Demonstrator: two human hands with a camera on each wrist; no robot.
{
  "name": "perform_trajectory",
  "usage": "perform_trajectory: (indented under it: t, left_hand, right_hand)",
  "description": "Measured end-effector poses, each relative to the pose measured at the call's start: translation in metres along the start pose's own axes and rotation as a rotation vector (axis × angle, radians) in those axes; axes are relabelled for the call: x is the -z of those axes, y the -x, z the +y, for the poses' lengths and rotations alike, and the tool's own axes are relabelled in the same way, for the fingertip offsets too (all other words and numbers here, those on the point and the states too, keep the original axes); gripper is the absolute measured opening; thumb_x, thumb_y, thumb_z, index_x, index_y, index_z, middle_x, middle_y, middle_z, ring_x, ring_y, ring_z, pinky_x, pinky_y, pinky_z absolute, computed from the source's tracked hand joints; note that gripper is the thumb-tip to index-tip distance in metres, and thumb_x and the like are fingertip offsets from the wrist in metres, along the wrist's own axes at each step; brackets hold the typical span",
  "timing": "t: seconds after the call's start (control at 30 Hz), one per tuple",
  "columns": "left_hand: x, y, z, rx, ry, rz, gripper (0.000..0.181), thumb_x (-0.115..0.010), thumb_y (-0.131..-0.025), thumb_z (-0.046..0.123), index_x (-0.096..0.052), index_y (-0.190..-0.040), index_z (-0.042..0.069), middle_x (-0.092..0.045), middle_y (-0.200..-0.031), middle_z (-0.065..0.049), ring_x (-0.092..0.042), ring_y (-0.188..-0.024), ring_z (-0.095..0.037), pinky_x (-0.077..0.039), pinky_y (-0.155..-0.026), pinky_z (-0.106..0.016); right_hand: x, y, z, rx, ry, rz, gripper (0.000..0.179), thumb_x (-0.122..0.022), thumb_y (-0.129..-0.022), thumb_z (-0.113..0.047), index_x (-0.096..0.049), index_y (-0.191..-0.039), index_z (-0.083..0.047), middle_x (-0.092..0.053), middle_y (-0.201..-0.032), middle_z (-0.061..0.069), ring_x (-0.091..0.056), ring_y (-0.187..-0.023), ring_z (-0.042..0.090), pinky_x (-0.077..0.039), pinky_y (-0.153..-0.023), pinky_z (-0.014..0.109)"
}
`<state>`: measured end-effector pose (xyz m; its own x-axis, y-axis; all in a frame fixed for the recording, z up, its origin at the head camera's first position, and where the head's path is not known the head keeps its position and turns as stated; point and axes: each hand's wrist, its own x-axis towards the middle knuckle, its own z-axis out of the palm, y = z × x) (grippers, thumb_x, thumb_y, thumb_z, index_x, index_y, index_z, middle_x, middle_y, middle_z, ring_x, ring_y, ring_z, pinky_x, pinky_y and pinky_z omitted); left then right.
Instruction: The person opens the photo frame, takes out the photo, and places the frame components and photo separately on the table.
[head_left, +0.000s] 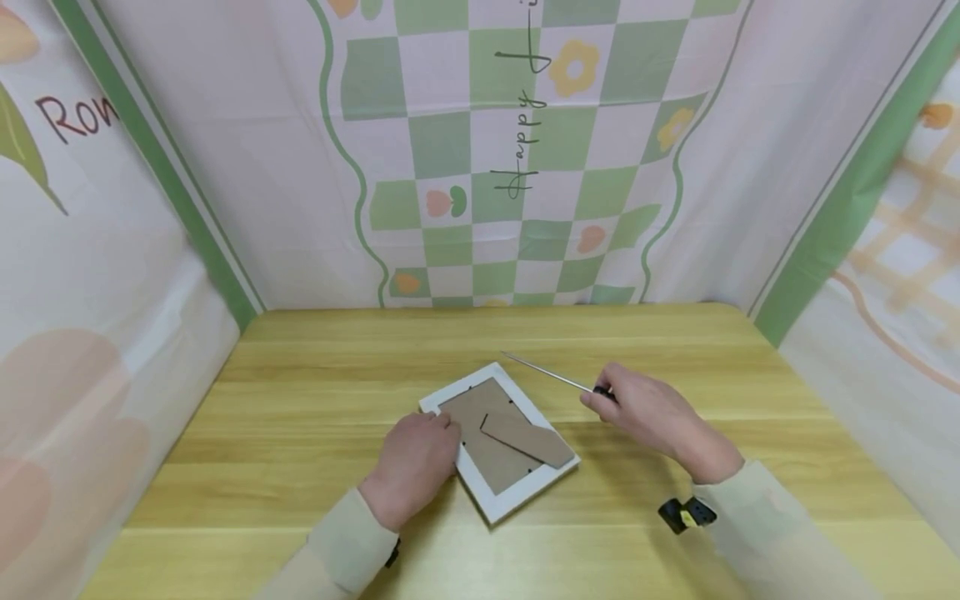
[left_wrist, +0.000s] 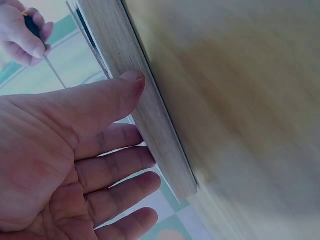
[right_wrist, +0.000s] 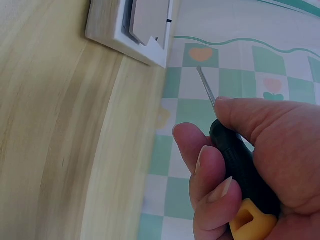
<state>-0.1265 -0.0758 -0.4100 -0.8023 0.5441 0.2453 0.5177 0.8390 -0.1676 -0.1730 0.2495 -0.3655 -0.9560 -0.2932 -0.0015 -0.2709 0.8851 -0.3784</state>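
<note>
A white picture frame (head_left: pixel 517 498) lies on the table, turned at an angle, its brown backing board (head_left: pixel 480 454) facing up. Attached to the backing is a brown stand flap (head_left: pixel 536 440). My left hand (head_left: pixel 420 458) holds the frame's left side; in the left wrist view the thumb (left_wrist: pixel 112 97) presses the wooden side edge and the other fingers lie toward the back face. To the right of the frame, my right hand (head_left: pixel 645 408) grips a screwdriver (right_wrist: pixel 240 165) by its black and yellow handle. Its long thin shaft (head_left: pixel 547 372) points left over the frame's far corner, apart from it.
The wood-grain table (head_left: pixel 300 375) extends around the frame. Behind it hangs a cloth (head_left: pixel 442 142) with green checks and flowers, and printed cloth also covers both sides. A black strap device (head_left: pixel 686 515) is at my right wrist.
</note>
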Motion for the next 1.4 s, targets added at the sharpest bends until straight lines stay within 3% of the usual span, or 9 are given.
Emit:
perform_trajectory:
  t: [0.3,0.5,0.7,0.83,0.97,1.23,1.4]
  left_hand:
    - [-0.001,0.003,0.007,0.032,-0.080,0.036,0.028,-0.077,-0.078,0.004,-0.058,-0.060,0.014,-0.057,-0.062,0.002,-0.056,-0.057,-0.013,-0.052,-0.059,-0.030]
    - [-0.001,0.005,0.010,0.017,-0.178,0.135,0.038,-0.077,-0.073,0.003,-0.049,-0.052,0.017,-0.048,-0.051,0.005,-0.050,-0.050,-0.010,-0.047,-0.049,-0.028]
    - [-0.004,0.006,0.012,0.002,-0.253,0.228,0.041,-0.072,-0.068,0.002,-0.041,-0.049,0.020,-0.040,-0.047,0.009,-0.041,-0.046,-0.006,-0.041,-0.044,-0.025]
    - [-0.005,0.007,0.015,0.005,-0.289,0.259,0.043,-0.075,-0.071,0.006,-0.041,-0.049,0.020,-0.039,-0.046,0.009,-0.038,-0.045,-0.005,-0.039,-0.042,-0.026]
    - [-0.004,0.007,0.018,0.007,-0.325,0.277,0.043,-0.076,-0.072,0.009,-0.041,-0.048,0.020,-0.040,-0.046,0.009,-0.034,-0.045,-0.005,-0.038,-0.042,-0.025]
    - [-0.005,0.006,0.023,0.017,-0.379,0.271,0.036,-0.060,-0.063,0.002,-0.034,-0.047,0.021,-0.033,-0.046,0.010,-0.027,-0.047,-0.005,-0.034,-0.042,-0.023]
    - [-0.004,0.006,0.026,0.029,-0.395,0.305,0.034,-0.055,-0.061,0.002,-0.030,-0.048,0.021,-0.028,-0.047,0.009,-0.023,-0.048,-0.006,-0.032,-0.042,-0.022]
  right_hand:
    - [-0.001,0.000,-0.001,0.000,-0.004,-0.001,0.028,-0.062,-0.104,-0.040,-0.062,-0.096,-0.013,-0.060,-0.075,-0.004,-0.051,-0.064,0.013,-0.042,-0.058,0.031]
    - [-0.002,0.000,-0.001,0.003,0.005,0.005,0.028,-0.062,-0.103,-0.040,-0.061,-0.095,-0.013,-0.058,-0.074,-0.004,-0.051,-0.064,0.013,-0.042,-0.058,0.031]
    - [-0.004,0.000,0.000,0.004,0.006,0.003,0.028,-0.062,-0.103,-0.040,-0.061,-0.095,-0.013,-0.058,-0.074,-0.004,-0.051,-0.064,0.013,-0.042,-0.058,0.031]
    - [-0.004,0.000,-0.001,0.010,0.010,0.001,0.029,-0.062,-0.104,-0.040,-0.061,-0.096,-0.013,-0.059,-0.075,-0.004,-0.051,-0.065,0.013,-0.042,-0.059,0.031]
    - [-0.005,0.000,-0.001,0.012,0.010,-0.004,0.028,-0.062,-0.104,-0.040,-0.061,-0.097,-0.012,-0.059,-0.076,-0.004,-0.051,-0.065,0.013,-0.042,-0.059,0.031]
    - [-0.006,0.000,0.000,0.011,0.003,-0.009,0.027,-0.062,-0.104,-0.038,-0.062,-0.097,-0.012,-0.058,-0.076,-0.004,-0.051,-0.066,0.013,-0.042,-0.059,0.031]
    - [-0.006,0.000,0.001,0.010,0.004,-0.004,0.026,-0.062,-0.104,-0.037,-0.062,-0.097,-0.012,-0.058,-0.076,-0.004,-0.051,-0.066,0.013,-0.042,-0.059,0.031]
